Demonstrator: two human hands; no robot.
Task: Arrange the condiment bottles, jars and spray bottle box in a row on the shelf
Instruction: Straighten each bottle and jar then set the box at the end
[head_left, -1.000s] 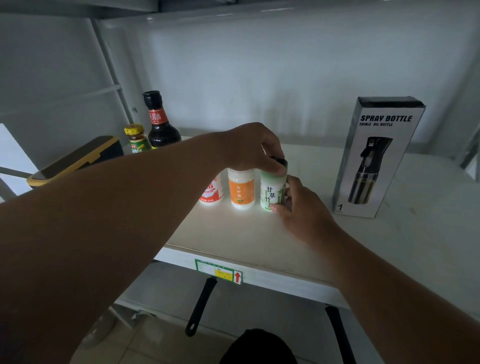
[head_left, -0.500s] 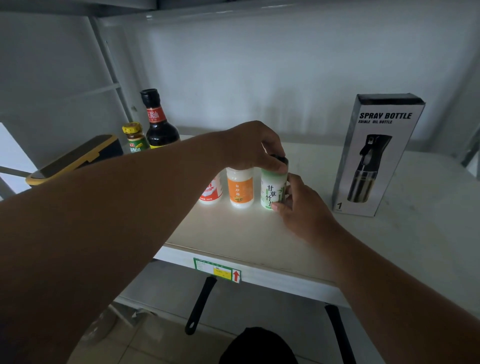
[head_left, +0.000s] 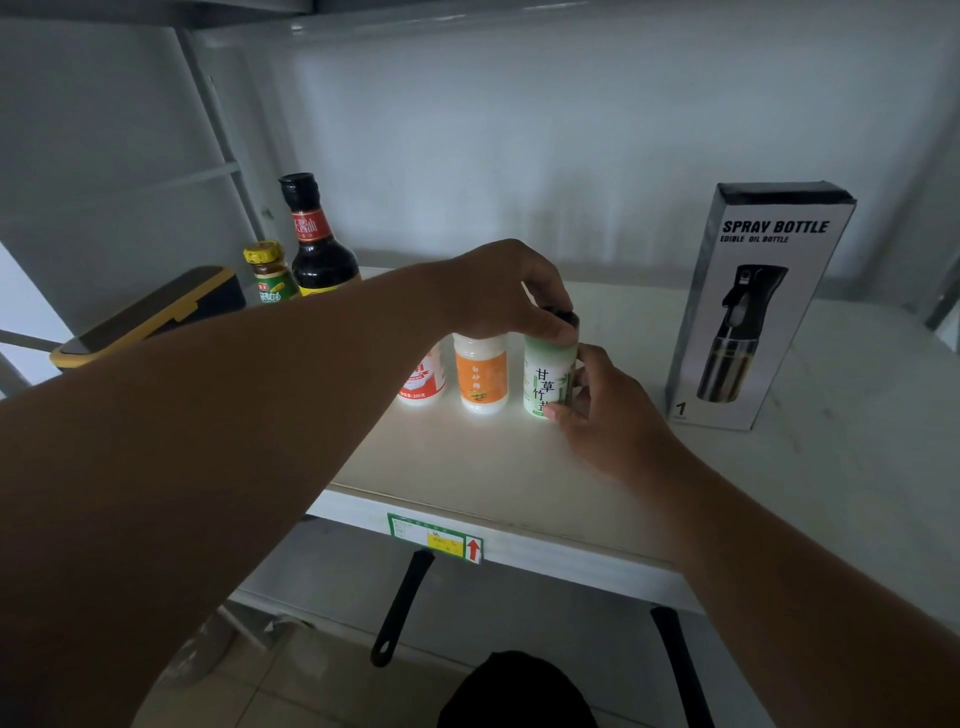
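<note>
On the pale shelf (head_left: 467, 467) three small jars stand side by side: a red-labelled jar (head_left: 423, 382) partly hidden behind my left arm, an orange-labelled jar (head_left: 480, 376) and a green-labelled jar (head_left: 548, 379) with a dark cap. My left hand (head_left: 498, 296) grips the green jar's cap from above. My right hand (head_left: 602, 415) holds the jar's lower right side with thumb and fingers. The spray bottle box (head_left: 758, 306) stands upright to the right, apart from the jars. A dark soy sauce bottle (head_left: 317, 244) and a small yellow-capped bottle (head_left: 270, 275) stand at the back left.
A dark container with a yellow rim (head_left: 150, 312) lies at the shelf's left end. A green price label (head_left: 436, 540) sits on the shelf's front edge. Black handles (head_left: 400, 608) hang below the shelf. Bare shelf lies between the green jar and the box.
None of the jars or hands has visibly shifted; only the view moved slightly.
</note>
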